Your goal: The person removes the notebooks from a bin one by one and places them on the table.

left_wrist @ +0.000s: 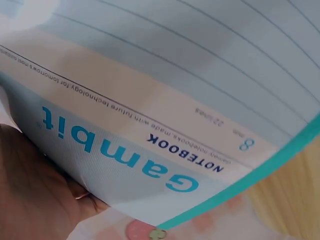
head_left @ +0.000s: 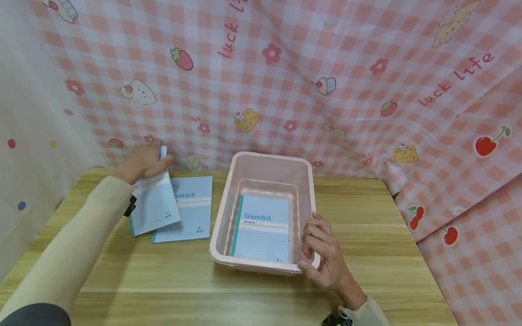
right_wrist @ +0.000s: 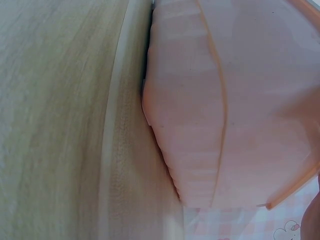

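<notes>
My left hand (head_left: pixel 143 162) grips the top edge of a pale blue Gambit notebook (head_left: pixel 157 206), which is tilted up and bent at its upper end. In the left wrist view that notebook (left_wrist: pixel 165 110) fills most of the picture, its teal spine to the right. Partly beneath it, a second blue notebook (head_left: pixel 191 217) lies on the table. My right hand (head_left: pixel 324 253) holds the near right corner of a pink plastic bin (head_left: pixel 221 217), fingers over the rim. Inside the bin a third notebook (head_left: pixel 263 231) lies flat, cover up. The bin's outer wall (right_wrist: pixel 185 100) shows in the right wrist view.
The bin stands on a wood-grain table (head_left: pixel 171 285). Behind the table hangs a pink checked cloth (head_left: pixel 261 90) with printed fruit and animals. A white dotted cloth (head_left: pixel 32 136) hangs along the left side.
</notes>
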`<state>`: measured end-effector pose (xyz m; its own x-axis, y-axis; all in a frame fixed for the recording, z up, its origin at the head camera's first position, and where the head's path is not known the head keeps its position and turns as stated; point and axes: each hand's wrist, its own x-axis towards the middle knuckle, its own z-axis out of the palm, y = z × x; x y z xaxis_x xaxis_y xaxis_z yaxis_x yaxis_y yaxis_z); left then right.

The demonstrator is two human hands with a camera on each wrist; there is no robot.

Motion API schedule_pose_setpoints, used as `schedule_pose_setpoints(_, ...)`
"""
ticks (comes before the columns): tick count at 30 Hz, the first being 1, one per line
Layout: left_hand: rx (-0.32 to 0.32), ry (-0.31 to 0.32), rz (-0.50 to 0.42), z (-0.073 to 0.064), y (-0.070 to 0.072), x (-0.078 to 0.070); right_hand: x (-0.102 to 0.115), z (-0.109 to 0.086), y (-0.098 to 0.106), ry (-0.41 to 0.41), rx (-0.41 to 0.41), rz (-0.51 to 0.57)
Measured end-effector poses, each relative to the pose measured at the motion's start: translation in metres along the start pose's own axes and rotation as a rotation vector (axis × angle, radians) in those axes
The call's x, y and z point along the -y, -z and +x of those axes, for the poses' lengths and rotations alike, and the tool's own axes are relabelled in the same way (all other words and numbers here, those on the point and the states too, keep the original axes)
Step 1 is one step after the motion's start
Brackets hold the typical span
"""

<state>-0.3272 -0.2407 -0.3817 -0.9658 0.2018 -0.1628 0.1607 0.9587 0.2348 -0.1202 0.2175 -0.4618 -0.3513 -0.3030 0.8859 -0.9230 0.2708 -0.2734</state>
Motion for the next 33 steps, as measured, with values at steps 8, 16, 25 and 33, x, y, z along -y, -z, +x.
schedule_pose_setpoints(8,0.05,-0.086,0.156,0.001,-0.023,0.016,0.0,-0.001,0.001,-0.007,0.001,-0.008)
schedule_pose_setpoints(16,0.083,-0.11,0.21,0.0,-0.038,0.031,-0.001,-0.002,0.001,-0.007,0.011,-0.01)
schedule_pose_setpoints(25,0.132,-0.088,0.245,0.001,-0.051,0.04,-0.001,-0.001,0.002,-0.009,0.013,-0.012)
schedule_pose_setpoints(33,0.145,-0.065,0.248,-0.003,-0.057,0.043,0.0,0.0,0.001,0.004,0.006,-0.008)
